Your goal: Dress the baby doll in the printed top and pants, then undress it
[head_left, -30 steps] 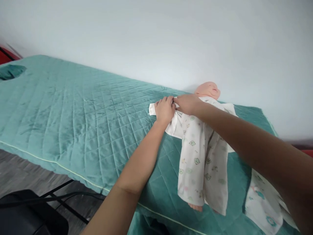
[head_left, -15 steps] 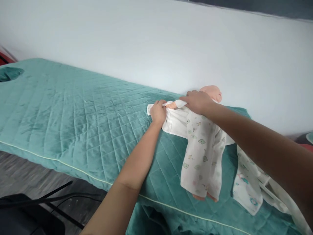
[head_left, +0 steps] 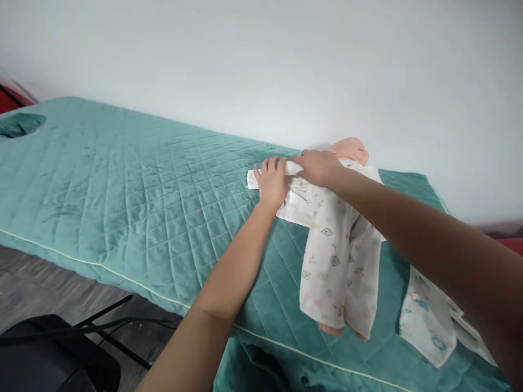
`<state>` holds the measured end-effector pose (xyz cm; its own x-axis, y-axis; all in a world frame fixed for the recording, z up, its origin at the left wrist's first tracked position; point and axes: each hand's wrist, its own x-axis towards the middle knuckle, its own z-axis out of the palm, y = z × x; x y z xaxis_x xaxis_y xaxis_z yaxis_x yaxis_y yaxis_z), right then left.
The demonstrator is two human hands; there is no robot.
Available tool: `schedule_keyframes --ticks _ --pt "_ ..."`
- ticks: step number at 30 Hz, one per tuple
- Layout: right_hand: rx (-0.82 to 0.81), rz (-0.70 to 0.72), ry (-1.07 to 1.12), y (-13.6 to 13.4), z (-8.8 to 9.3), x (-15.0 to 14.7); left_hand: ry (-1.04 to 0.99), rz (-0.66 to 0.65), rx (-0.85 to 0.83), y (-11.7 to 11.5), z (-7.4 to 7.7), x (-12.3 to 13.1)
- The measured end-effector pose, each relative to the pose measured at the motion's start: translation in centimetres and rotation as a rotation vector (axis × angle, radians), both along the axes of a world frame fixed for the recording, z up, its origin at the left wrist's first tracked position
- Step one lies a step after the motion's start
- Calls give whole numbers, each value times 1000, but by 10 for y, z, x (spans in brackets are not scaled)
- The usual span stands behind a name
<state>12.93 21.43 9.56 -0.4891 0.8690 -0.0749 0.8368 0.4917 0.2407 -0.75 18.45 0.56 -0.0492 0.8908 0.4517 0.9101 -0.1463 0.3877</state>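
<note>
A baby doll [head_left: 348, 150] lies on its back, its head toward the wall. It wears patterned trousers [head_left: 327, 256] and a white baby shirt [head_left: 296, 206] spread under it. My left hand [head_left: 273, 179] is closed over the shirt's sleeve [head_left: 293, 167], and the cuff end sticks out to its left. Beside the doll's shoulder, my right hand [head_left: 321, 166] grips the upper part of the same sleeve. The doll's arm on that side is hidden by cloth and my hands. My right forearm covers part of the doll's chest.
The doll rests on a green quilted bed cover [head_left: 163, 201] against a white wall [head_left: 204, 65]. More patterned baby cloth [head_left: 429, 321] lies at the right. A black chair-like object [head_left: 53, 354] stands at the lower left. The bed has a face hole [head_left: 20, 125] at its far left.
The doll's bare hand, visible between my hands before, is now covered by the sleeve. My left hand has shifted slightly right and up, and my right hand slightly left.
</note>
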Motion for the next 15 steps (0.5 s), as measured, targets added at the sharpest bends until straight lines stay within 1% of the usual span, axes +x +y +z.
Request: schedule_keyframes --ticks 2,5,7,9,10,12,14,15 --pt "7 29 65 0 -2 0 98 -64 -10 0 2 4" --pt "68 45 282 -1 1 15 156 -63 -53 2 1 5" --pt "166 16 454 -3 3 38 160 -46 -72 4 -2 4" --pt "275 -60 599 -6 -3 69 145 -27 -75 4 -4 3" --pt "323 -117 665 -9 -9 86 133 -18 -73 4 -4 2" --pt "391 -270 797 -18 -28 119 105 0 -73 3 -4 1" --pt "391 -468 889 -29 -53 145 83 23 -87 2 -2 0" --pt "386 -530 881 -35 -66 154 77 37 -96 2 -2 0"
